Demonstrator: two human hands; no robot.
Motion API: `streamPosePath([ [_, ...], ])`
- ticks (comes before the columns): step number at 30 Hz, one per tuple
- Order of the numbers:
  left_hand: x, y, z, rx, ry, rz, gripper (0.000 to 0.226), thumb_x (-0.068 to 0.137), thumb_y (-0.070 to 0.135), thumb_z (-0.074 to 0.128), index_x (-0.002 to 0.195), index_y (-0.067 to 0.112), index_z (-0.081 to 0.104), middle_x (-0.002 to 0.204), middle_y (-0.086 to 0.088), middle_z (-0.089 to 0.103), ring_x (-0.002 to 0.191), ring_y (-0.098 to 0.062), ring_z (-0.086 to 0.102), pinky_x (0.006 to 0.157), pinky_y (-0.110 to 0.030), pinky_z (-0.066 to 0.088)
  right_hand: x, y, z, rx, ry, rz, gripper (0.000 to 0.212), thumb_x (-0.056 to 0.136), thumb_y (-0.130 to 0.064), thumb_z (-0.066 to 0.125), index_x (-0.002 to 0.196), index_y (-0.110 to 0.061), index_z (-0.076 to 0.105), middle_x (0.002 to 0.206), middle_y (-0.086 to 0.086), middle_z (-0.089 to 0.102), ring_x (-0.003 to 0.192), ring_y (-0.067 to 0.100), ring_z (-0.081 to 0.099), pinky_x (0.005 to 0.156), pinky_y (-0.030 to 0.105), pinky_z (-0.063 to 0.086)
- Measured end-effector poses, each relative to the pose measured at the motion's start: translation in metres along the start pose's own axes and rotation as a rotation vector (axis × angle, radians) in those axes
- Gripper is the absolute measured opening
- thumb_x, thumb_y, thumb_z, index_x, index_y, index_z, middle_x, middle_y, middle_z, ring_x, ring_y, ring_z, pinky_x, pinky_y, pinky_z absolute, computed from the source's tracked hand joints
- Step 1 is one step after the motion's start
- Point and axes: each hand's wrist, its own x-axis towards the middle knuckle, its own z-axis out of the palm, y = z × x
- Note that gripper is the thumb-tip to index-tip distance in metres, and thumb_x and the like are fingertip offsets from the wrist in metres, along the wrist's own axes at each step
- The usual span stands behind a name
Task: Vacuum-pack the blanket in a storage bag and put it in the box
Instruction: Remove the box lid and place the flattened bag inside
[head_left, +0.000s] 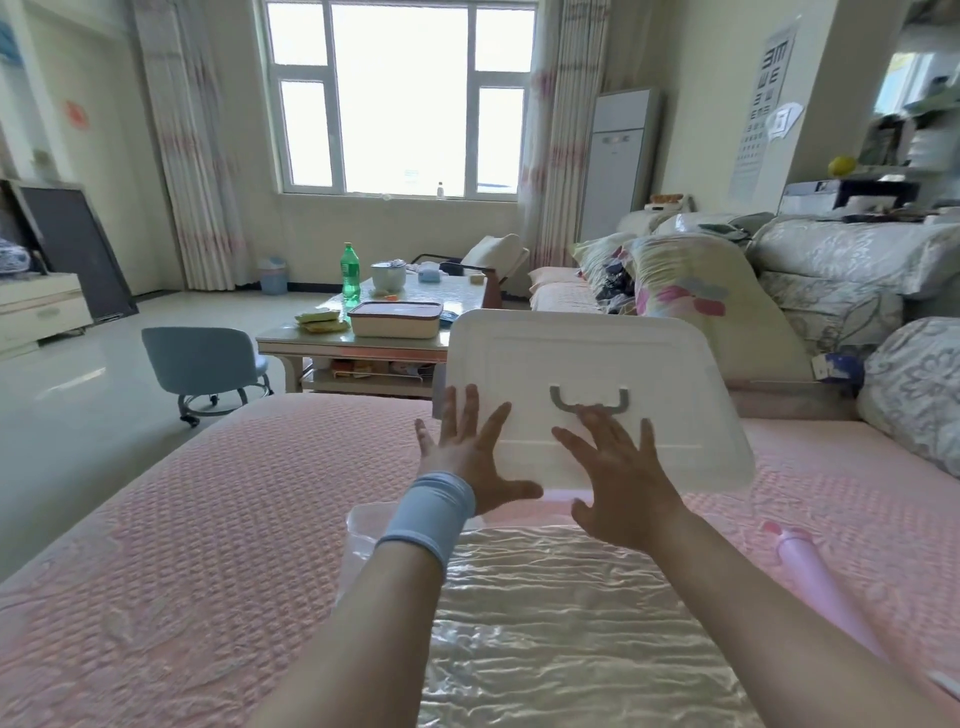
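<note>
Both hands are on the box lid (597, 353): your left hand (470, 457) and right hand (621, 483) lie flat, fingers (470, 415) spread and straight, pressing on the panel and curled round nothing. The lid is tilted up toward you, its far edge high beyond the fingertips. The grey handle (589, 402) sits just ahead of your right fingertips; can't tell if they brush it. Also can't tell whether anything is attached behind the lid or it's the lid alone. The storage bag (571, 623) lies on the bed (208, 519) on the near side of your fingers, under both forearms. It's flat and tight-wrinkled, so I'd judge the air is out; the contents can't be made out through the glare. The pink pump (802, 558) is on the bed, off to the right of your right hand and well apart. Handling: expect the packed bag to act as a stiff slab, light for its bulk, with slick film that punctures easily. Don't pinch a wrinkle or drag it over the quilting. Slide flat fingers under two opposite edges and lift it level. The lid looks thin, light and flexy; take it by the side edges or the handle, since palms alone will likely slip.
</note>
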Motion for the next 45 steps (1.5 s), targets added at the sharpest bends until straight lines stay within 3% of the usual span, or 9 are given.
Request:
streamPosePath([
  [5,0.014,-0.003,-0.003,0.065,0.05,0.035,0.105,0.075,0.063,0.069,0.152,0.043,0.0,0.159,0.005,-0.022,0.146,-0.025,-0.022,0.117,-0.059,-0.005,0.004,0.031,0.0,-0.038,-0.006,0.149,0.087,0.092,-0.006,0.056,0.159,-0.029,0.005,0.168,0.0,0.0,0.154,0.019,0.005,0.118,0.055,0.019],
  [11,0.024,0.018,-0.011,0.073,0.228,0.166,0.061,0.087,0.052,0.062,0.144,0.039,0.041,0.154,0.006,0.032,0.142,-0.022,0.026,0.12,-0.044,0.015,0.023,0.014,-0.001,0.048,0.153,0.052,0.058,0.097,-0.011,0.059,0.152,-0.02,0.04,0.158,0.005,0.038,0.145,0.03,0.035,0.114,0.052,0.027],
  [15,0.022,0.011,-0.014,-0.056,0.314,0.155,0.041,0.093,0.042,0.06,0.133,0.037,0.057,0.145,0.008,0.049,0.133,-0.019,0.044,0.115,-0.04,0.029,0.028,0.005,-0.008,0.148,0.226,-0.056,0.047,0.086,-0.013,0.075,0.131,-0.012,0.063,0.134,0.009,0.064,0.122,0.034,0.061,0.102,0.049,0.045],
  [21,0.019,0.012,-0.032,-0.127,0.276,0.184,0.03,0.096,0.036,0.056,0.126,0.037,0.063,0.138,0.012,0.056,0.128,-0.018,0.048,0.112,-0.039,0.033,0.02,0.018,-0.019,0.074,0.173,0.061,0.049,0.097,-0.046,0.057,0.138,-0.02,0.056,0.146,-0.001,0.054,0.134,0.019,0.051,0.11,0.05,0.034],
  [29,0.023,0.023,-0.042,0.003,0.641,0.24,0.021,0.09,0.022,0.066,0.11,0.028,0.07,0.119,0.005,0.068,0.122,-0.026,0.054,0.115,-0.049,0.026,0.025,0.012,-0.029,-0.076,0.469,0.01,0.032,0.085,-0.009,0.054,0.115,-0.012,0.065,0.093,0.007,0.071,0.074,0.029,0.069,0.061,0.04,0.055],
  [34,0.022,0.042,-0.041,0.035,0.675,0.239,0.036,0.087,0.026,0.066,0.123,0.029,0.064,0.141,-0.009,0.051,0.135,-0.034,0.041,0.113,-0.055,0.028,0.02,0.023,-0.041,-0.165,0.536,0.036,0.05,0.088,-0.008,0.034,0.122,-0.013,0.07,0.119,0.009,0.072,0.102,0.036,0.071,0.073,0.044,0.061],
  [39,0.004,0.086,-0.043,-0.053,0.808,0.287,0.04,0.078,0.019,0.071,0.115,0.019,0.055,0.125,-0.009,0.05,0.114,-0.03,0.047,0.095,-0.042,0.043,0.005,0.043,-0.058,-0.255,0.525,0.09,0.048,0.091,-0.006,0.04,0.132,-0.014,0.065,0.128,0.008,0.068,0.106,0.039,0.069,0.073,0.044,0.061],
  [42,-0.005,0.114,-0.035,-0.134,0.675,0.319,0.034,0.081,0.021,0.069,0.112,0.023,0.055,0.12,-0.002,0.053,0.11,-0.025,0.048,0.094,-0.04,0.044,-0.014,0.071,-0.071,-0.291,0.52,0.127,0.056,0.085,0.0,0.066,0.138,-0.015,0.059,0.13,0.011,0.066,0.105,0.04,0.07,0.07,0.043,0.061],
  [45,-0.008,0.146,-0.021,-0.074,0.409,0.415,0.044,0.093,0.03,0.055,0.136,0.034,0.045,0.142,0.005,0.044,0.13,-0.022,0.04,0.11,-0.038,0.033,-0.04,0.101,-0.079,-0.297,0.506,0.185,0.06,0.081,0.0,0.068,0.138,-0.018,0.058,0.123,0.014,0.069,0.09,0.037,0.074,0.058,0.039,0.059],
])
